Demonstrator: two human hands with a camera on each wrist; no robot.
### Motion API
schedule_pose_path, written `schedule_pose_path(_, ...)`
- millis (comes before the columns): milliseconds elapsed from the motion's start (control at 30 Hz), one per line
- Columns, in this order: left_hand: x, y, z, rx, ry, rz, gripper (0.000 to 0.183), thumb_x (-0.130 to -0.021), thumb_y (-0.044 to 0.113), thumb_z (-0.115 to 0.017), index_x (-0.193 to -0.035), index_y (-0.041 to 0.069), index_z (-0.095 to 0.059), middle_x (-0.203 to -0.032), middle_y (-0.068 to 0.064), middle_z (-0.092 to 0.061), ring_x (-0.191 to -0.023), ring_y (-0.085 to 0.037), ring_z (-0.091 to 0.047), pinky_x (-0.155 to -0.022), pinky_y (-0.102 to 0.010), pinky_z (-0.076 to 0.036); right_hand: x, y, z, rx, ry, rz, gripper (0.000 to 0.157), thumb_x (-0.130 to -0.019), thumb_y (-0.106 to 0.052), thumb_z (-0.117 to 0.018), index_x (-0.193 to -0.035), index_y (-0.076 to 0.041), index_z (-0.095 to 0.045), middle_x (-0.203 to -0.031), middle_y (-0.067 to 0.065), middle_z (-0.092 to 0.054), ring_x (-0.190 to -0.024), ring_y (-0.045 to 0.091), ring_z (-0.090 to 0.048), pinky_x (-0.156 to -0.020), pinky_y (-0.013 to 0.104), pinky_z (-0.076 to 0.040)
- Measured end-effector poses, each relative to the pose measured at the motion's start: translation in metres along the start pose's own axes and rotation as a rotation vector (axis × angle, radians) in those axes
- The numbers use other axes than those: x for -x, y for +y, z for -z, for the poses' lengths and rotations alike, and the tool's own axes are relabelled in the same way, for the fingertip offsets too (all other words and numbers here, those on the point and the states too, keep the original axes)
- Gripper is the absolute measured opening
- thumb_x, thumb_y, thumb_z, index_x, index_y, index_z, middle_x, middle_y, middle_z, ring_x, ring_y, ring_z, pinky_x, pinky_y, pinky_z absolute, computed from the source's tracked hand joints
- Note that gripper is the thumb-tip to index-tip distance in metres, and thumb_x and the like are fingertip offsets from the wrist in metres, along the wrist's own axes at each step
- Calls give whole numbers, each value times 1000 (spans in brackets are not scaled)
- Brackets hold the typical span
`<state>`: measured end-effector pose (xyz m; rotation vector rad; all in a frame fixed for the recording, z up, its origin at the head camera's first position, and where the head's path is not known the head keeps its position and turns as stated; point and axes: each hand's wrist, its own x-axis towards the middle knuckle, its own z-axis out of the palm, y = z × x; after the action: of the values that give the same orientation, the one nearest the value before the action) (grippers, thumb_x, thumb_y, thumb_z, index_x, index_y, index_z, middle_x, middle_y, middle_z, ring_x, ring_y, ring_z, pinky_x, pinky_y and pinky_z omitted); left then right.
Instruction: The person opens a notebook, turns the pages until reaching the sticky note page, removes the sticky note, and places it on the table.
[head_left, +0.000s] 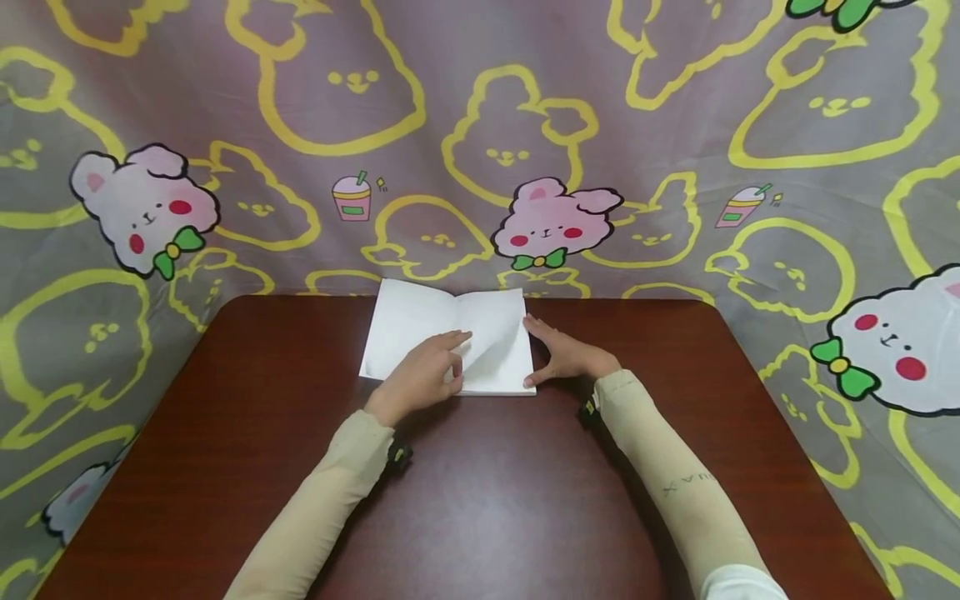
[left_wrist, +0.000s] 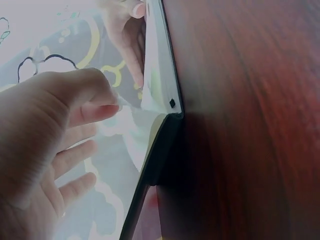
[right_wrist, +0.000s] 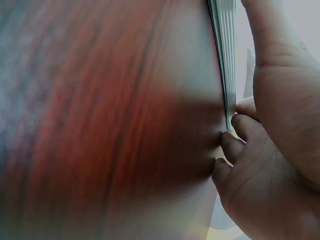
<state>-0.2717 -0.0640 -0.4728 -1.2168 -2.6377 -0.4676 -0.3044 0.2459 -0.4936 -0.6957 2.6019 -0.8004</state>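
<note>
An open notebook [head_left: 412, 321] with blank white pages and a dark cover lies at the far side of the table. My left hand [head_left: 423, 371] reaches over its lower middle. In the left wrist view, the thumb and forefinger pinch the edge of a page [left_wrist: 135, 117], while the other fingers spread away. That page curls up from the right half of the notebook. At the right edge, my right hand [head_left: 568, 354] rests with thumb and forefinger spread apart. Its fingertips [right_wrist: 231, 145] touch the notebook's side in the right wrist view.
The dark red-brown table [head_left: 465, 492] has rounded far corners. Behind and beside it hangs a grey curtain [head_left: 442, 175] with yellow outlines and cartoon rabbits. Both forearms wear pale sleeves [head_left: 307, 517], with a small black device [head_left: 400, 454] at the left wrist.
</note>
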Motion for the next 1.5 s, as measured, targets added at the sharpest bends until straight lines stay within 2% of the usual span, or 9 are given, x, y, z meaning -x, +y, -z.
schedule_pose_path(133,3,1,3,12,44,16,15,-81,9,-73,-66,8,-70,-145,-17,-58,-137,-32,-53,-115,-43,-42,1,-1,0,-6,3,11,124,-77,-38,-89,-161,3,-8,-170,22,-2,-157,40,-3,-125,58,-13)
schedule_pose_path(333,6,4,6,4,103,51,17,-82,9,-72,-65,7,-70,-150,-17,-54,-139,-35,-50,-117,-50,-38,-2,-3,0,-6,3,24,125,-77,-39,-90,-161,3,-8,-170,22,-3,-157,39,-2,-125,58,-12)
schedule_pose_path(600,7,6,18,-11,209,98,19,-83,8,-71,-64,6,-70,-153,-16,-50,-140,-38,-49,-118,-53,-37,-4,-5,-5,53,-17,-15,127,-76,-44,-89,-162,0,-7,-171,19,-3,-156,45,2,-123,65,-5)
schedule_pose_path(767,5,3,29,-14,245,99,20,-85,10,-70,-67,3,-72,-152,-17,-51,-139,-39,-49,-118,-54,-36,-4,-8,-4,66,-24,-31,127,-77,-44,-89,-162,1,-6,-170,20,-2,-156,45,2,-122,67,-6)
schedule_pose_path(1067,1,-5,41,14,355,121,19,-84,9,-70,-65,3,-70,-150,-20,-52,-139,-39,-48,-117,-57,-36,-7,-9,-4,82,-40,-51,127,-77,-43,-88,-162,1,-4,-170,20,-1,-156,45,3,-122,68,-5)
schedule_pose_path(1267,0,-8,47,38,360,167,14,-80,9,-69,-67,4,-69,-151,-21,-51,-142,-41,-44,-119,-55,-34,-9,-10,-3,79,-40,-49,127,-77,-42,-88,-162,1,-4,-170,20,0,-156,45,3,-122,68,-5)
schedule_pose_path(1500,0,-10,55,72,385,190,17,-82,8,-67,-67,1,-71,-153,-20,-49,-143,-43,-43,-119,-52,-33,-8,-14,-3,107,-60,-76,125,-80,-41,-87,-162,0,-3,-171,19,1,-156,43,4,-123,66,-5)
